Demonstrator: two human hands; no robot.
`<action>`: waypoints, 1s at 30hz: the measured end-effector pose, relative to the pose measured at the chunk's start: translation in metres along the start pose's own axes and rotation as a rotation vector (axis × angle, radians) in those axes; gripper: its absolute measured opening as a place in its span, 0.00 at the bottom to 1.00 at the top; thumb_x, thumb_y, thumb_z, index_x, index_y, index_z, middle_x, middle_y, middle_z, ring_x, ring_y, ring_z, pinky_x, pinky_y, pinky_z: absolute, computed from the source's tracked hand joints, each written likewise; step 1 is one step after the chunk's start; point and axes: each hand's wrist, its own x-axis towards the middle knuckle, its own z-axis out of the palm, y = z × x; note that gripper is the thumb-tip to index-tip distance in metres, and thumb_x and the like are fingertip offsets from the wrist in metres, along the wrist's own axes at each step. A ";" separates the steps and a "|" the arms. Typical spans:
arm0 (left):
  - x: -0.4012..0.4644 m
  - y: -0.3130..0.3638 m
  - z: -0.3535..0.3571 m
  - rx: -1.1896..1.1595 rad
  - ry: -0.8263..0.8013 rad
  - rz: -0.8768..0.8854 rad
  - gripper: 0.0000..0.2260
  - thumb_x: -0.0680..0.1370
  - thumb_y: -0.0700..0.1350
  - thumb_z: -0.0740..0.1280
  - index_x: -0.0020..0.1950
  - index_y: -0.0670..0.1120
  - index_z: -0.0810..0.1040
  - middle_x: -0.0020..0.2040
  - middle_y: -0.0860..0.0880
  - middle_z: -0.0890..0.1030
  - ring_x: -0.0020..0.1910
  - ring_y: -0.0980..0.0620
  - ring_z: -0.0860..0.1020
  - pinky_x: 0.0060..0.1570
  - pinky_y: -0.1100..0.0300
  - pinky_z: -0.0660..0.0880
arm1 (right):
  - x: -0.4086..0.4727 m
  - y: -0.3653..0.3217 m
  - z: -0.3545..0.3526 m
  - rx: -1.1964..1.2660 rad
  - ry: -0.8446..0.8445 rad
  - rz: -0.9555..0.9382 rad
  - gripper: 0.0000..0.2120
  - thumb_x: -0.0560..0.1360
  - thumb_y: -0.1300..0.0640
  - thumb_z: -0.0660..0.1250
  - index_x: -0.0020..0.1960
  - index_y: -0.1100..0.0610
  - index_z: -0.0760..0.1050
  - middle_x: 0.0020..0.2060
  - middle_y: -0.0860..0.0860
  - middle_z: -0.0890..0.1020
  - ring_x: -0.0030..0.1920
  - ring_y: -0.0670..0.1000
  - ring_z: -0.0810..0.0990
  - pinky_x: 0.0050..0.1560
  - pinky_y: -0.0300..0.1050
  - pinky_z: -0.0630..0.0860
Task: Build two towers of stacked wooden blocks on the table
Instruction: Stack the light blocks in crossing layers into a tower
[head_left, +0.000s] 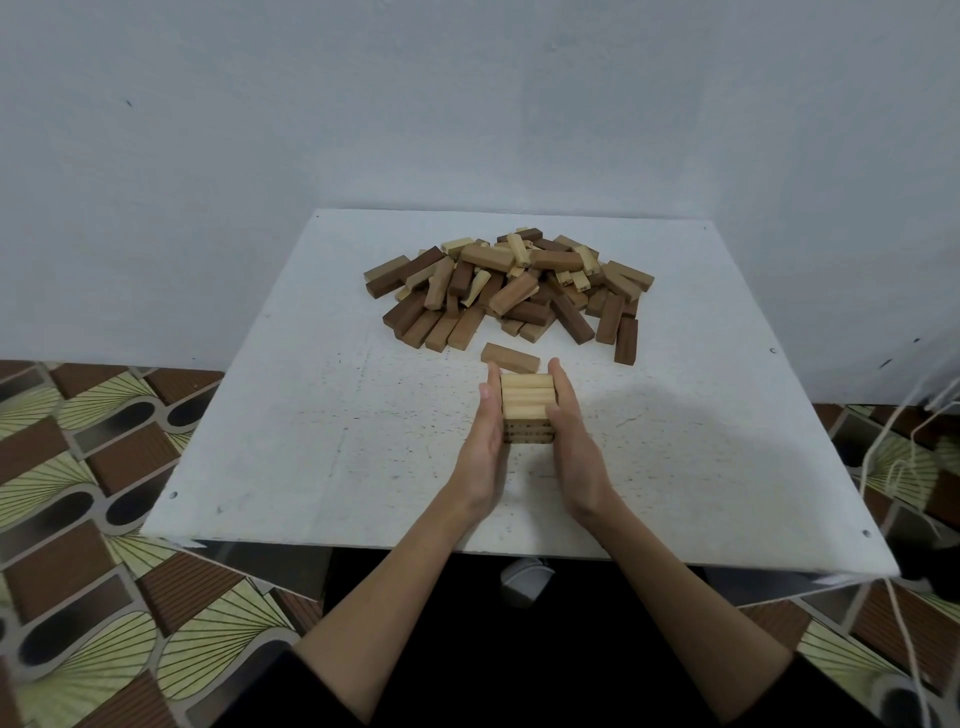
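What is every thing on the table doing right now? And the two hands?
Tower: short, upright, light blocks on top.
Left hand: straight fingers pressed flat against the tower's left side.
Right hand: flat against its right side.
Single block: lying flat just behind the tower.
Pile of blocks: loose, jumbled.
Table: bearing it all.

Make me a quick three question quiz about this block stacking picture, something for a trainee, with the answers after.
1. True or false: a second tower already stands on the table.
2. Which hands touch the short stack? A) left only B) right only C) both
3. What lies just beyond the stack, apart from the pile?

Key
1. False; only one short stack shows.
2. C; the left hand and right hand press flat against its sides.
3. A single brown block.
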 end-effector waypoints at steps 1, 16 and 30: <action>0.003 -0.006 -0.003 0.076 -0.004 -0.021 0.21 0.83 0.46 0.34 0.77 0.48 0.45 0.78 0.47 0.49 0.76 0.50 0.55 0.65 0.68 0.61 | -0.012 -0.027 0.005 -0.031 0.030 0.029 0.30 0.78 0.45 0.51 0.76 0.44 0.43 0.71 0.33 0.55 0.74 0.42 0.53 0.68 0.39 0.59; 0.026 -0.043 -0.030 0.084 -0.025 -0.021 0.29 0.78 0.62 0.44 0.77 0.52 0.49 0.70 0.54 0.65 0.66 0.62 0.67 0.68 0.64 0.61 | -0.032 -0.057 -0.003 -0.092 0.002 -0.035 0.36 0.70 0.55 0.50 0.77 0.54 0.44 0.76 0.46 0.50 0.75 0.42 0.50 0.74 0.40 0.52; 0.030 -0.048 -0.033 0.029 -0.001 -0.024 0.31 0.80 0.63 0.47 0.78 0.48 0.50 0.75 0.46 0.63 0.72 0.52 0.65 0.72 0.58 0.60 | -0.028 -0.054 -0.003 -0.058 0.003 -0.028 0.38 0.69 0.55 0.52 0.77 0.53 0.44 0.76 0.46 0.51 0.74 0.42 0.52 0.68 0.29 0.57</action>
